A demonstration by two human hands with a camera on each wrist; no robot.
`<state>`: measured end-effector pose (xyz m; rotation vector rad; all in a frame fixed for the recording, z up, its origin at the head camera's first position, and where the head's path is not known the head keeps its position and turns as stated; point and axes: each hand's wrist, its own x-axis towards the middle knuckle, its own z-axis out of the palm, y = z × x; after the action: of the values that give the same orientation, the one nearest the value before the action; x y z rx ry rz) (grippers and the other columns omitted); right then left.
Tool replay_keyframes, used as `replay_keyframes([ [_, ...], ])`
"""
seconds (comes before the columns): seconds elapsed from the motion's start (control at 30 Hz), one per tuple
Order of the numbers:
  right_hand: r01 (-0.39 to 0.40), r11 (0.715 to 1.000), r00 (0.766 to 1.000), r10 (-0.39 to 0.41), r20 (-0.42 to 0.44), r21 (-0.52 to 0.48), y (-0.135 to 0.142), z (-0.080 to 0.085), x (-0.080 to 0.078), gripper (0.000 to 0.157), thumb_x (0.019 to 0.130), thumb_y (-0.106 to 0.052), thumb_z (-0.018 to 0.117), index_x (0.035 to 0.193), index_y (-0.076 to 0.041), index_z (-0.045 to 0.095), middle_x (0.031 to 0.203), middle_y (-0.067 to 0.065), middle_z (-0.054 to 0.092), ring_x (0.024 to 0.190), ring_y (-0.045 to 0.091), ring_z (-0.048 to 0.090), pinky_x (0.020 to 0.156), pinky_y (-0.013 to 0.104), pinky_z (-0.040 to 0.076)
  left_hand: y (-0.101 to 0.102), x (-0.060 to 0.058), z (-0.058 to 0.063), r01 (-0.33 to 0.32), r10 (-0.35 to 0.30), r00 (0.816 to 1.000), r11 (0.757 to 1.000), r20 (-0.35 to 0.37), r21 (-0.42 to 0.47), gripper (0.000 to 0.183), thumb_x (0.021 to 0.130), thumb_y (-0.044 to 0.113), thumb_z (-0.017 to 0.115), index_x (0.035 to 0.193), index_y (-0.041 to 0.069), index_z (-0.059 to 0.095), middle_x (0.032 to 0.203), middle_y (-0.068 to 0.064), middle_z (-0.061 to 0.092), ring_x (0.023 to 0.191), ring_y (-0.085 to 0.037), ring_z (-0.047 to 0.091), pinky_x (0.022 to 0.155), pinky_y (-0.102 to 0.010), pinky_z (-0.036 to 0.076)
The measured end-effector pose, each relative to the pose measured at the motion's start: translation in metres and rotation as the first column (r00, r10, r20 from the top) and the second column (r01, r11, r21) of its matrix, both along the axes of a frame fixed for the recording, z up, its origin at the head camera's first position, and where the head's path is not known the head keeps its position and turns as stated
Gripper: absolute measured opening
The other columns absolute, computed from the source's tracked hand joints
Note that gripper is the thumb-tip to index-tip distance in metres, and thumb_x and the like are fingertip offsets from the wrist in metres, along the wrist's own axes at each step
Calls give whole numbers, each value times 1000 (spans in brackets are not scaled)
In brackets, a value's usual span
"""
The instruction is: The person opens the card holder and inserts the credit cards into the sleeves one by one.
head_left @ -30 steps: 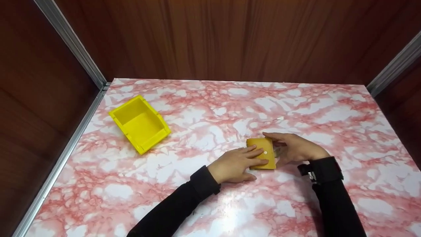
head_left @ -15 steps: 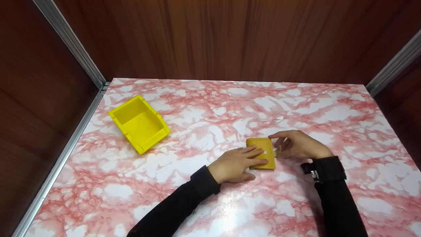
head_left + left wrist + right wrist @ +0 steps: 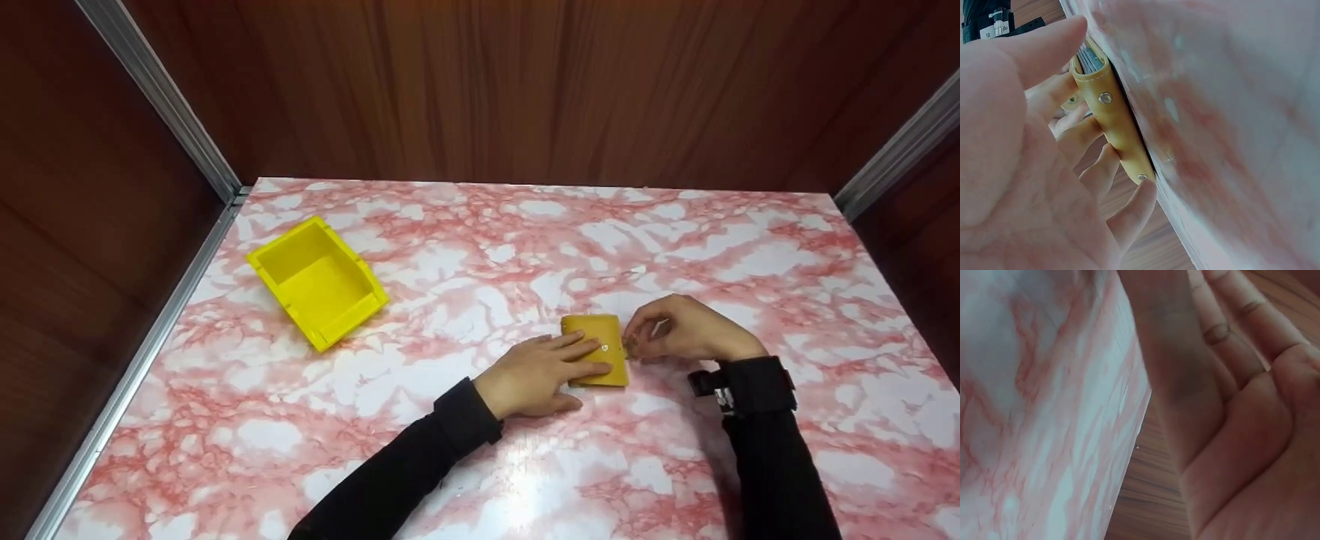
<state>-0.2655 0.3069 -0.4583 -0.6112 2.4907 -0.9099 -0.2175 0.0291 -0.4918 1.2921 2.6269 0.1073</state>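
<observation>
A small yellow card holder point(image 3: 609, 330) lies flat on the table, a metal snap on its upper face. My left hand point(image 3: 531, 376) rests on it from the left with fingers stretched over the cover. In the left wrist view, the spine of the card holder point(image 3: 1107, 115) shows two metal studs, and clear sleeves are visible at its end. Beside it is a short snap strap point(image 3: 1072, 101). At the holder's right edge, my right hand point(image 3: 686, 330) pinches that strap between thumb and forefinger. The right wrist view shows the palm, but the pinched strap is hidden there.
A yellow open-topped bin point(image 3: 326, 292) stands at the table's left rear. Pink-and-white marbled table point(image 3: 450, 232) surrounds the hands. Brown wood-grain panels point(image 3: 480, 90) rise behind and at both sides, with metal rails point(image 3: 172, 105) at the corners.
My right hand has shifted slightly right, and its forefinger has left the holder's top corner and curled down toward the thumb at the strap. My left hand and the holder stay put.
</observation>
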Motion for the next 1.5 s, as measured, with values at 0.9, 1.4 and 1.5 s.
replay_keyframes([
  [0.9, -1, 959, 990, 41, 136, -284, -22, -16, -4, 8, 99, -1, 63, 106, 2, 62, 90, 20, 70, 68, 20, 68, 63, 35, 60, -1, -1, -1, 12, -12, 1000, 1000, 14, -4, 67, 103, 51, 58, 162, 41, 29, 174, 9, 16, 161, -12, 12, 129, -34, 21],
  [1.4, 29, 954, 973, 41, 225, -297, -30, -26, -7, 18, 109, -14, 51, 112, 4, 53, 89, 15, 67, 72, 18, 66, 66, 32, 58, -4, -2, -1, 14, -16, 997, 999, 69, 40, 68, 102, 47, 61, 163, 39, 30, 174, 8, 12, 161, -13, 10, 128, -28, 20],
  [1.5, 31, 960, 977, 30, 210, -279, -30, -26, -7, 16, 108, -12, 53, 113, 3, 55, 89, 15, 68, 72, 19, 66, 66, 31, 57, -3, -2, -1, 10, -12, 997, 1000, 74, 26, 68, 103, 48, 60, 163, 40, 28, 174, 9, 12, 161, -13, 10, 128, -27, 19],
])
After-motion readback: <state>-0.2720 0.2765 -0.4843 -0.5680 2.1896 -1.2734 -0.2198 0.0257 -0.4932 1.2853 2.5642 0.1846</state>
